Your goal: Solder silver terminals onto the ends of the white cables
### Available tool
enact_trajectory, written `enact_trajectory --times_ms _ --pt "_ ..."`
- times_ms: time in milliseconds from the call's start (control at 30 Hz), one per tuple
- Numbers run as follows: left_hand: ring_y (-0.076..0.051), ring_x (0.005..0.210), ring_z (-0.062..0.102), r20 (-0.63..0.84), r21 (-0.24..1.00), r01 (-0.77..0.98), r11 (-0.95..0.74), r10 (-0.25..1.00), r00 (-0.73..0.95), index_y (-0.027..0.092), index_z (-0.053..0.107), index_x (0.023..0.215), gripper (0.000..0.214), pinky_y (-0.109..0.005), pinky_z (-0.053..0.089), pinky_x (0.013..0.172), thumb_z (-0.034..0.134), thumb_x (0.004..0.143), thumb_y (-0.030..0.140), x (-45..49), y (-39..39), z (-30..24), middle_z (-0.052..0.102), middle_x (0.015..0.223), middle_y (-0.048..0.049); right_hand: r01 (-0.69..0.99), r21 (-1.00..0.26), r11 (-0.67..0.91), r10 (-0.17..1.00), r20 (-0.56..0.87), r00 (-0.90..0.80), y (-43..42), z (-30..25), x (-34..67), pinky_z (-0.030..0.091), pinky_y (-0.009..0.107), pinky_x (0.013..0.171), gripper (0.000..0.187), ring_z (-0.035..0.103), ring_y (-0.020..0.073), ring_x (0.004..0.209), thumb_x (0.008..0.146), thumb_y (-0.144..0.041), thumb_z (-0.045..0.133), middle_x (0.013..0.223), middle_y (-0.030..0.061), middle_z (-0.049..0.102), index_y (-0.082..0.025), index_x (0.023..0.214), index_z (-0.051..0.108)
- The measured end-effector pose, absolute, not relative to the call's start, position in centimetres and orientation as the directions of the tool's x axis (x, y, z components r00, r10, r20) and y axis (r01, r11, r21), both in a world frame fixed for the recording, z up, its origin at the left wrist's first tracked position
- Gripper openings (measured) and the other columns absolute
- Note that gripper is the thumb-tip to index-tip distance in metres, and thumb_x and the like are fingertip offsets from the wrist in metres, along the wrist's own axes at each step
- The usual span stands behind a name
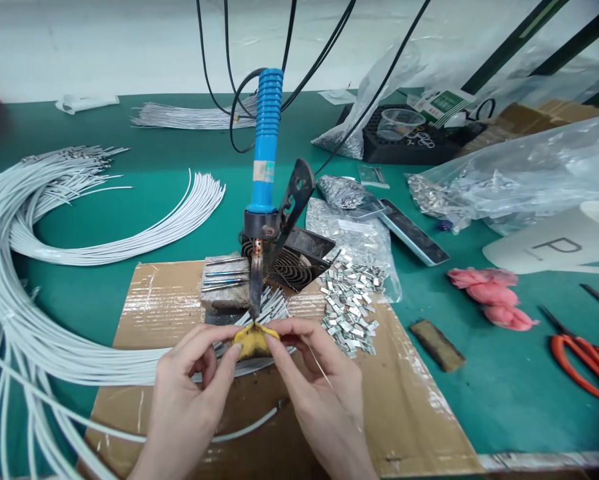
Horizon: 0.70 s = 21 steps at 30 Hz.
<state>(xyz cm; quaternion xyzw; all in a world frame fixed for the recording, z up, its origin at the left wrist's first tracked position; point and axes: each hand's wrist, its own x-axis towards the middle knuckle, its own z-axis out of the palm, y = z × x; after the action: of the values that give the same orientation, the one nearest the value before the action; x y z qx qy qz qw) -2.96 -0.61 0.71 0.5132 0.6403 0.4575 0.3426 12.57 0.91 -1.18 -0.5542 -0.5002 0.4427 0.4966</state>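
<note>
A small yellow sponge (252, 341) with dark marks is pinched at its two ends by my left hand (192, 387) and my right hand (316, 387). It is bent around the tip of a blue-handled soldering iron (264, 180), which points straight down from a stand. A thin solder wire (319, 363) runs across my right hand; I cannot tell whether the fingers grip it. Under and behind the hands lies a bundle of white cables (104, 360). One loose cable (249, 427) ends on the cardboard below my hands.
Cardboard (404, 413) covers the front of the green table (144, 157). Small metal clips (349, 307) lie piled to the right, beside a dark fan (294, 263) and a grey block (224, 283). Orange scissors (582, 363), pink cloth (494, 297) and a phone (414, 233) lie farther right.
</note>
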Motion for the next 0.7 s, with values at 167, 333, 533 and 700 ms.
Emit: enact_trajectory --times_ms 167,333,533,700 --pt "-0.013 0.051 0.049 -0.011 0.895 0.431 0.117 0.971 -0.240 0.020 0.077 0.100 0.015 -0.021 0.041 0.052 0.069 0.092 0.031 -2.6 -0.3 0.5 0.047 0.058 0.0079 0.240 -0.955 0.177 0.957 0.224 0.186 1.1 -1.4 12.0 0.059 0.033 0.082 0.008 0.072 0.0213 0.091 0.095 -0.018 0.067 0.095 0.0045 0.076 -0.024 0.097 0.072" --pt "-0.013 0.051 0.048 0.144 0.829 0.559 0.020 0.958 -0.248 0.021 0.073 0.103 0.012 -0.022 0.041 0.052 0.066 0.095 0.025 -2.0 -0.4 0.4 0.047 0.062 0.0077 0.327 -0.909 0.257 0.932 0.323 0.166 1.1 -1.4 11.7 0.060 0.033 0.081 0.013 0.071 0.0188 0.086 0.095 -0.014 0.066 0.093 0.0026 0.076 -0.025 0.099 0.072" --pt "-0.012 0.059 0.053 0.277 0.678 0.714 -0.174 0.961 -0.029 0.023 0.067 0.107 0.016 -0.026 0.046 0.069 0.064 0.096 0.013 -4.6 -2.3 0.2 0.058 0.086 0.0021 0.127 -0.987 -0.094 0.916 -0.036 0.400 1.4 -1.2 17.6 0.065 0.034 0.073 0.022 0.074 0.0208 0.075 0.077 -0.040 0.087 0.087 0.0048 0.078 -0.025 0.091 0.078" --pt "-0.016 0.084 0.062 0.286 0.428 0.863 -0.268 0.946 0.152 0.025 0.069 0.110 0.018 -0.027 0.044 0.076 0.063 0.098 0.014 -9.0 -5.2 -2.0 0.054 0.116 -0.0060 0.078 -0.962 -0.262 0.622 -0.107 0.776 1.8 -2.2 27.5 0.051 0.043 0.107 0.039 0.072 0.0272 0.102 0.059 -0.041 0.097 0.108 0.0082 0.078 -0.032 0.094 0.081"
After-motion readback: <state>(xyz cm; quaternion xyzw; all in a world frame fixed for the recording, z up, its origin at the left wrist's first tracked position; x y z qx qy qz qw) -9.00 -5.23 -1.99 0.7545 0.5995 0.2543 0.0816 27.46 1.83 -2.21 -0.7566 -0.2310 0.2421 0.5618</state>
